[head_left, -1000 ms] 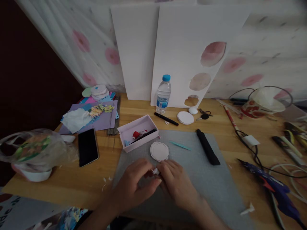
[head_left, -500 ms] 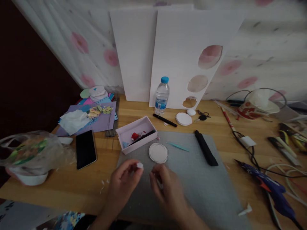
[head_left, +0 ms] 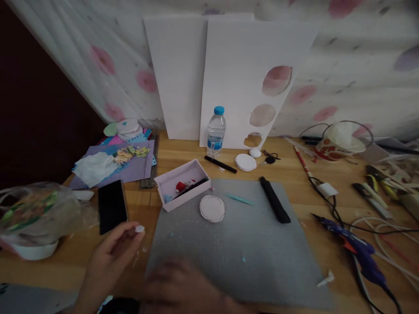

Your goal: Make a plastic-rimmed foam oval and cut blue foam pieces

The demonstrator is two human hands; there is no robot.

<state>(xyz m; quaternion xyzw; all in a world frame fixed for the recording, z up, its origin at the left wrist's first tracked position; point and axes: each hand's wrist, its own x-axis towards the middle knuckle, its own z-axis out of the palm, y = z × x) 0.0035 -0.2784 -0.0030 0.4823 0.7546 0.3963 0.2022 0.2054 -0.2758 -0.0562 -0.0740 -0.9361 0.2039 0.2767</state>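
1. The left hand [head_left: 109, 257] is pinching a small white scrap [head_left: 140, 228] between thumb and fingertips, just left of the grey mat [head_left: 262, 261] – over bare wood beside the black phone [head_left: 111, 206].
2. The right hand [head_left: 183, 285] is lying blurred at the mat's near edge; its grip cannot be told.
3. On the mat are sitting a white disc [head_left: 212, 208] and a black bar [head_left: 275, 205]; the pink box [head_left: 182, 184] is touching its far-left corner.
4. Half a second ago both hands were working close together below the disc – now they are apart.
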